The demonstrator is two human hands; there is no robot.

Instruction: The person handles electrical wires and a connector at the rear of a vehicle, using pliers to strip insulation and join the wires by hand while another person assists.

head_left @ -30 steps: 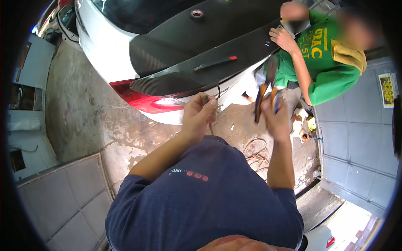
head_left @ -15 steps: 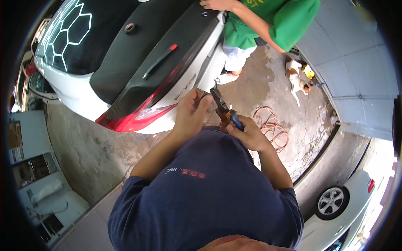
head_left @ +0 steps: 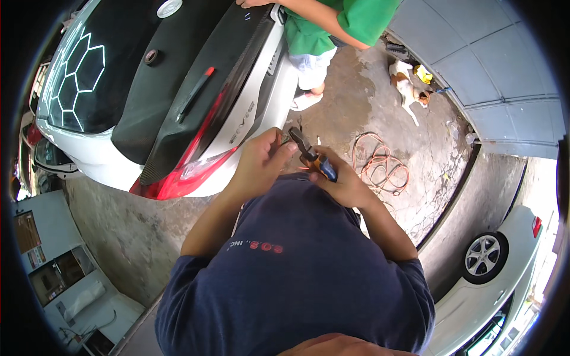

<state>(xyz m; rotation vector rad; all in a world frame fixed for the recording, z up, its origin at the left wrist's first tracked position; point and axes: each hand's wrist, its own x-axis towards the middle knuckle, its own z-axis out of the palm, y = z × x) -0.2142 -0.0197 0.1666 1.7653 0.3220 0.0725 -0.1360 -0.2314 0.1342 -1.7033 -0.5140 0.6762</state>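
My right hand (head_left: 343, 183) is wrapped round a pair of pliers (head_left: 300, 139) with blue and orange handles. Their dark jaws point up and left, close to the fingertips of my left hand (head_left: 260, 163). That hand is pinched closed, thumb against fingers. A thin dark strand, perhaps wire, shows at its fingertips, but what it holds is too small to make out. Both hands are in front of my dark blue shirt, just off the rear corner of a white car (head_left: 95, 151).
A wiper arm (head_left: 193, 98) and a roll of tape (head_left: 151, 57) lie on the car's back. A person in a green shirt (head_left: 371, 24) stands beside it. An orange hose (head_left: 380, 166) is coiled on the floor; a dog (head_left: 405, 89) lies beyond. Another pale car (head_left: 475, 308) stands at right.
The view has shifted, so the car and the person sit further left. The pliers' handles look closer together in my right hand. My left hand keeps its pinch near the jaws.
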